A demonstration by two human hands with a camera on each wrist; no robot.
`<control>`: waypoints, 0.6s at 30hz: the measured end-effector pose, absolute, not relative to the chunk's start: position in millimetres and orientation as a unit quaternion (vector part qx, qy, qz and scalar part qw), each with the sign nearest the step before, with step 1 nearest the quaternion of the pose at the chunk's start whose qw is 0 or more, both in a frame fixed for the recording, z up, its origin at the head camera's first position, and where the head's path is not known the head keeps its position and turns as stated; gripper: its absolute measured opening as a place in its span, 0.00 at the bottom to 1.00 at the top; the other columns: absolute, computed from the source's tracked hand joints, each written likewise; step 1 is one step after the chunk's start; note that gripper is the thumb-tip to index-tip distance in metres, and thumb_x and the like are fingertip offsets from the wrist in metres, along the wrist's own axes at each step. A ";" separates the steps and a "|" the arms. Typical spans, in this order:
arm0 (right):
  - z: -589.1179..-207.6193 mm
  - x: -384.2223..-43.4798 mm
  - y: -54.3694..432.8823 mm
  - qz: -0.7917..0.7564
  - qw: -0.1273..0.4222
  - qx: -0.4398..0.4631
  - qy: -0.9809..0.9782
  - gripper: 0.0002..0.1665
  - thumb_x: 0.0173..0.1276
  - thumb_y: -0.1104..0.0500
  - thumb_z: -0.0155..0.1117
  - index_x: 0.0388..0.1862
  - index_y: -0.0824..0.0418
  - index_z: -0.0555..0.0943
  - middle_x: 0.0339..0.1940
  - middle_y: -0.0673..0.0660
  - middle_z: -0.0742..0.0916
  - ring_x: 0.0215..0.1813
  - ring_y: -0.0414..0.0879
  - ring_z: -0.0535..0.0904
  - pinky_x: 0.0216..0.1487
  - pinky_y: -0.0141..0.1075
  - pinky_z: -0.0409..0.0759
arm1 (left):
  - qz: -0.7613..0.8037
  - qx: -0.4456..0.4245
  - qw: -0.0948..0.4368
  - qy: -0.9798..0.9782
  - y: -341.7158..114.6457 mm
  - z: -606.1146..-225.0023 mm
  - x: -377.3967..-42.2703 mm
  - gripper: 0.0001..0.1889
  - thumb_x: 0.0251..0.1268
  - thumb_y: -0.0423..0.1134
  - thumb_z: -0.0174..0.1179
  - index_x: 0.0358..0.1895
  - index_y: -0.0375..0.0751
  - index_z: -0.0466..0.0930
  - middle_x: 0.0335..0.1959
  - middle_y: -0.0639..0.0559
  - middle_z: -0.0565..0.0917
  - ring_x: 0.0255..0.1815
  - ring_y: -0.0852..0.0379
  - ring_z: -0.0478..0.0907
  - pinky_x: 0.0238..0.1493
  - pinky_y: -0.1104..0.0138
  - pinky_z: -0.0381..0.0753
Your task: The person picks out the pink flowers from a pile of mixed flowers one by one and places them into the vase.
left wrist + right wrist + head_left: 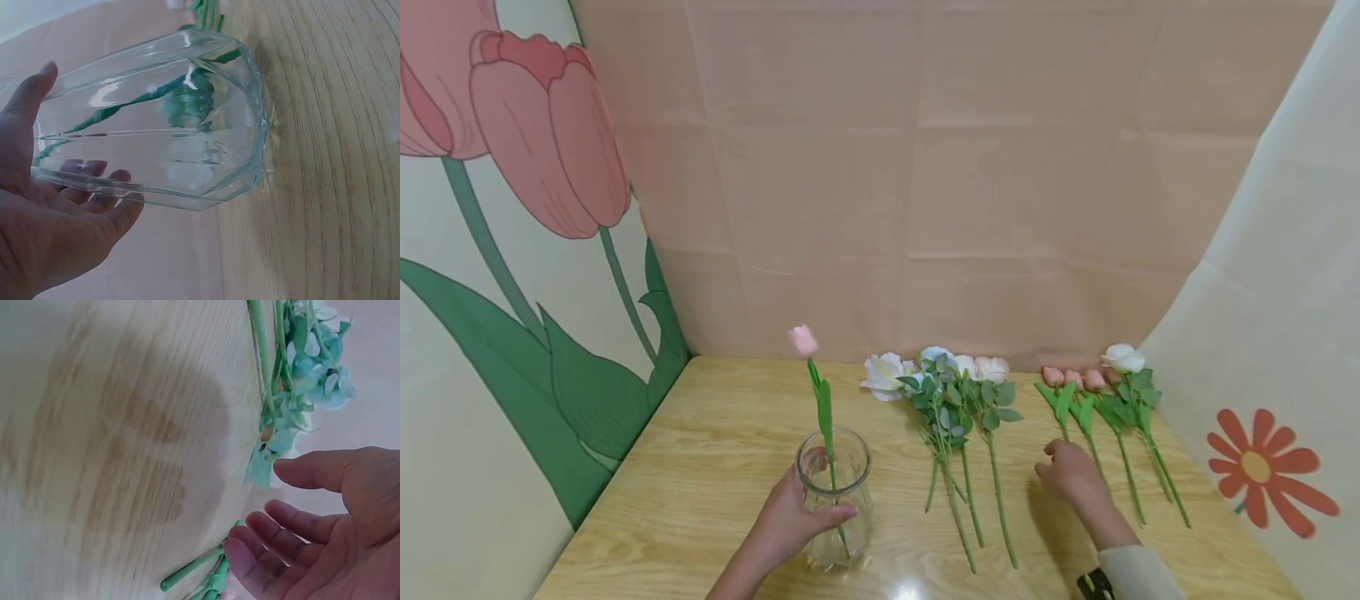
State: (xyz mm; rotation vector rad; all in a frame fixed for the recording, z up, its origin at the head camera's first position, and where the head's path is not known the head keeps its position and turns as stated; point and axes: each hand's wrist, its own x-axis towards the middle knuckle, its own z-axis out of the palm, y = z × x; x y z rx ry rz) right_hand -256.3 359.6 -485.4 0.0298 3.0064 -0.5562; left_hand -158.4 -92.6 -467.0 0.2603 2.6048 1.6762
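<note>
My left hand (784, 518) grips a clear glass vase (859, 527), thumb on one side and fingers round the other. One pink tulip (803, 342) leans in the vase, its bloom high above the rim. In the left wrist view the green stem slants through the faceted glass (150, 119). Over the table's right side hangs my right hand (1075, 477), holding nothing, beside the stems of several pink tulips (1094, 380). The right wrist view shows its fingers (294, 540) loosely bent and apart from the thumb.
Between the hands lies a bunch of pale blue, white and blush flowers (991, 369) with long stems toward me. A white rose (1123, 357) lies with the tulips at the right. A pink-brown cloth (865, 183) hangs behind the wooden table (685, 475); printed panels flank it.
</note>
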 end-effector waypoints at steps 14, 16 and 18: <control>-484.1 -263.4 383.8 -0.180 0.060 0.046 0.981 0.31 0.71 0.57 0.60 0.60 0.83 0.70 0.56 0.81 0.78 0.55 0.75 0.76 0.50 0.60 0.79 | 0.540 0.081 0.015 0.838 -92.3 -466.2 -158.9 0.47 0.49 0.57 0.78 0.72 0.46 0.67 0.70 0.36 0.73 0.71 0.28 0.66 0.61 0.26 0.65; -483.5 -262.4 385.4 -0.180 0.064 0.048 0.980 0.31 0.71 0.57 0.60 0.59 0.83 0.70 0.56 0.82 0.78 0.55 0.75 0.76 0.50 0.60 0.79 | 0.539 0.082 0.015 0.838 -92.3 -466.3 -159.1 0.46 0.49 0.58 0.78 0.71 0.47 0.67 0.70 0.36 0.73 0.71 0.28 0.66 0.61 0.26 0.65; -483.0 -261.7 386.4 -0.181 0.066 0.052 0.980 0.30 0.71 0.57 0.60 0.59 0.83 0.71 0.56 0.82 0.78 0.55 0.74 0.77 0.51 0.60 0.79 | 0.538 0.083 0.014 0.839 -92.4 -466.5 -159.4 0.46 0.49 0.57 0.78 0.71 0.47 0.67 0.70 0.36 0.73 0.71 0.28 0.66 0.61 0.26 0.65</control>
